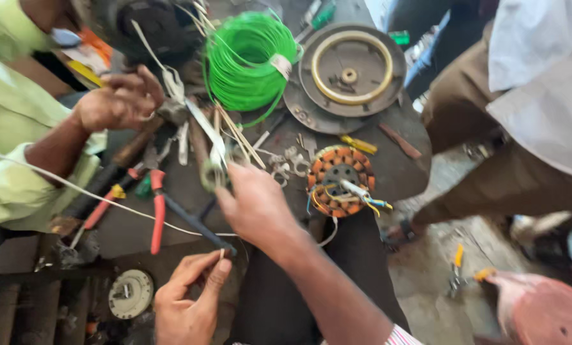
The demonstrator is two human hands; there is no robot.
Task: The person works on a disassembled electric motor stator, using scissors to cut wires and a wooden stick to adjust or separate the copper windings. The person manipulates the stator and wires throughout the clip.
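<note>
Pale-green sleeve at far left belonged to a co-worker, whose hand [118,99] gripped scissors [199,124] over the bench. Red-handled pliers [156,211] lay on the dark bench top [401,172]. My left hand [187,300] pinched a thin sliver [222,253] between thumb and forefinger. My right hand [255,203] reached among the thin sticks [238,137], fingers curled; grip unclear. Green wire coil [247,61] sat behind, copper-wound stator [340,182] just right of my wrist.

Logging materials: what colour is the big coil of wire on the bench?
Bright green coil of wire, clearest in the head view.
</note>
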